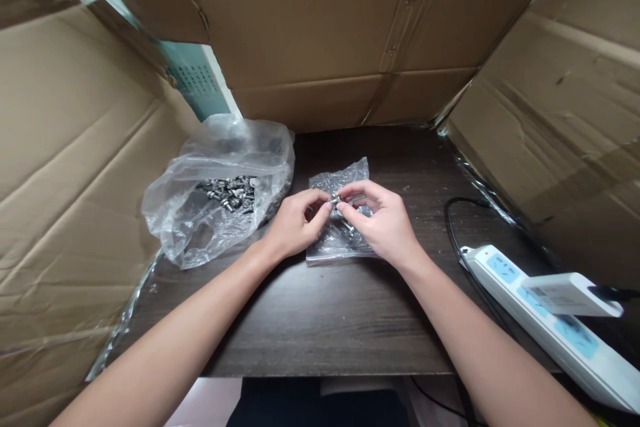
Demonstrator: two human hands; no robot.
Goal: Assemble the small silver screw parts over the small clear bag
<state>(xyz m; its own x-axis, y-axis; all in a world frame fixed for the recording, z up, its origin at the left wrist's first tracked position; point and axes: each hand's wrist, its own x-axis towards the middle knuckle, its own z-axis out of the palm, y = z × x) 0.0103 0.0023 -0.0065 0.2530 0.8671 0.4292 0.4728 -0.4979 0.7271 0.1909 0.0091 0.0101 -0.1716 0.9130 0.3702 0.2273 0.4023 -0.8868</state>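
A brown cardboard wall (75, 213) stands to the left of the left hand (297, 220). Closer to that hand, just to its left, is a big see-through bag (175, 220). It is open, and lots of little shiny metal bits (233, 195) lie in it. Past the bag, far from the hand, a green sheet (195, 77) with small writing shows through a gap.

The left hand has its thumb and finger pinched on a tiny metal piece (335, 200). The piece is between the two hands, and it is too small to tell its shape well. Under both hands a small clear bag (323, 252) lies flat on the dark counter (325, 327). A few more shiny bits (349, 227) show at this bag, by the right hand (387, 217).

The right hand pinches the same tiny piece with its fingertips. Well to its right, a black cord (451, 230) bends round beside a long white power strip (540, 330). A white plug block (575, 295) sits on the strip.
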